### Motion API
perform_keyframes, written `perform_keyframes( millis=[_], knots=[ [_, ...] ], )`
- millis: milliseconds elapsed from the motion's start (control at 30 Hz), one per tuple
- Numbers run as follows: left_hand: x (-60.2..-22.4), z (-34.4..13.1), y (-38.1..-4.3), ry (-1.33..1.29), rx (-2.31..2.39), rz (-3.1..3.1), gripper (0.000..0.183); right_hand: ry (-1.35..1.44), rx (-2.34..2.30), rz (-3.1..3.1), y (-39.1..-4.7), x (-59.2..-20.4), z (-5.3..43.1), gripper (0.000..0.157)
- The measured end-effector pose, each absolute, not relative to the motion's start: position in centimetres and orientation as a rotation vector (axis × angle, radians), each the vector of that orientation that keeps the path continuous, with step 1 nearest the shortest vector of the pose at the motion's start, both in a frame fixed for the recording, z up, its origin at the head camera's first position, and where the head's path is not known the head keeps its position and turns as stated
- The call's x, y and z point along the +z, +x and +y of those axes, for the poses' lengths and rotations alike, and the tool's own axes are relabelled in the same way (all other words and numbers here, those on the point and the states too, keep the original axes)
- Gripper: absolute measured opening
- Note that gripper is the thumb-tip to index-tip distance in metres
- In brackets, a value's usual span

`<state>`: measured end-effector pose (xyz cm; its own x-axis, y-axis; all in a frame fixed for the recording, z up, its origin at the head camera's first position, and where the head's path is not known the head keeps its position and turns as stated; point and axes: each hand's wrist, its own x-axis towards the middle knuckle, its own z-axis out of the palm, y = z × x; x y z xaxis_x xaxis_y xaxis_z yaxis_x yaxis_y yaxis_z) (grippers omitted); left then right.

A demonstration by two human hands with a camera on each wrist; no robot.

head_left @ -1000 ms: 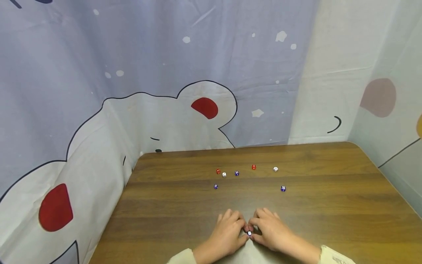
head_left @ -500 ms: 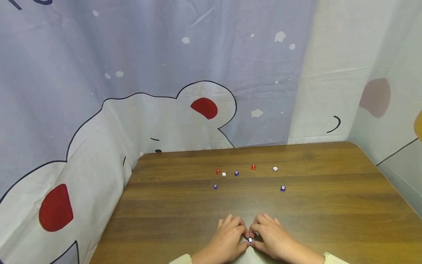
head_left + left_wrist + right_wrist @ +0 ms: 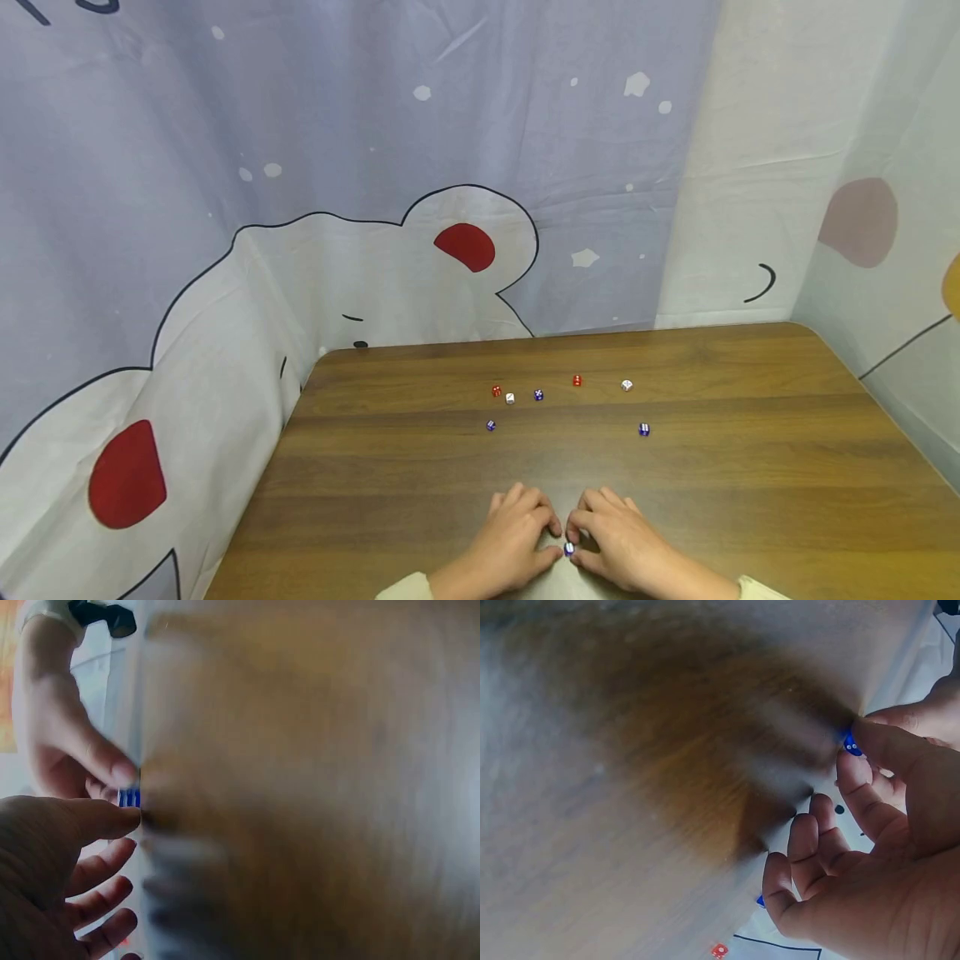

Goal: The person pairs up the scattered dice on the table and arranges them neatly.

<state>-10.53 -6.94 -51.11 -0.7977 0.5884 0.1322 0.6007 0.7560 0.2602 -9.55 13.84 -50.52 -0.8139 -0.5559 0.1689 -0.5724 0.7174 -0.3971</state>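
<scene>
A blue die (image 3: 568, 549) with white pips is low in the head view, close over the table's near part. My right hand (image 3: 618, 537) pinches it between thumb and index finger; the right wrist view shows the die (image 3: 853, 742) between those two tips, the other fingers loosely bent. From the other side comes my left hand (image 3: 513, 537), its thumb tip right at the die. In the left wrist view the left thumb (image 3: 112, 819) lies along the die's edge (image 3: 129, 797), while the left index finger (image 3: 105, 864) and the others stand apart from it, relaxed.
On the wooden table (image 3: 375, 500) lie several other dice farther back: red (image 3: 497, 391), white (image 3: 510, 398) and blue (image 3: 538, 395) close together, a red (image 3: 577, 381), a white (image 3: 627, 385), and blue ones (image 3: 491, 426) at left and right. A patterned curtain (image 3: 375, 283) hangs behind.
Both hands and the blue die have come slightly nearer the person. The left index finger has parted from the die, widening the gap to its thumb. The other dice stay where they were.
</scene>
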Motion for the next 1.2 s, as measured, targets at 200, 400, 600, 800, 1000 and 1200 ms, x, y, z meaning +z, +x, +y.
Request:
perform_keyframes(
  millis=[200, 400, 600, 800, 1000, 1200],
  knots=[
    [-50.4, -9.0, -13.0, -0.83, -0.465, -2.918, 0.02, 0.957, 0.692, -2.848, -9.5, -50.6, 13.9, 0.028],
    [-49.8, -11.8, -17.2, -0.611, -0.554, -2.853, 0.023, 0.956, 0.666, -2.821, -9.3, -50.5, 14.0, 0.028],
    [-49.7, -14.2, -21.1, -0.501, -0.684, -2.868, 0.024, 0.953, 0.685, -2.906, -9.3, -50.2, 13.8, 0.026],
    [-50.1, -15.0, -23.4, -0.491, -0.666, -2.943, 0.03, 0.957, 0.69, -2.909, -9.3, -50.2, 13.8, 0.026],
    [-50.8, -14.5, -24.4, -0.525, -0.624, -2.992, 0.032, 0.969, 0.685, -2.882, -9.3, -50.3, 13.9, 0.025],
    [-51.0, -13.9, -25.0, -0.529, -0.596, -3.011, 0.026, 0.98, 0.694, -2.903, -9.4, -50.3, 13.9, 0.025]
  ],
)
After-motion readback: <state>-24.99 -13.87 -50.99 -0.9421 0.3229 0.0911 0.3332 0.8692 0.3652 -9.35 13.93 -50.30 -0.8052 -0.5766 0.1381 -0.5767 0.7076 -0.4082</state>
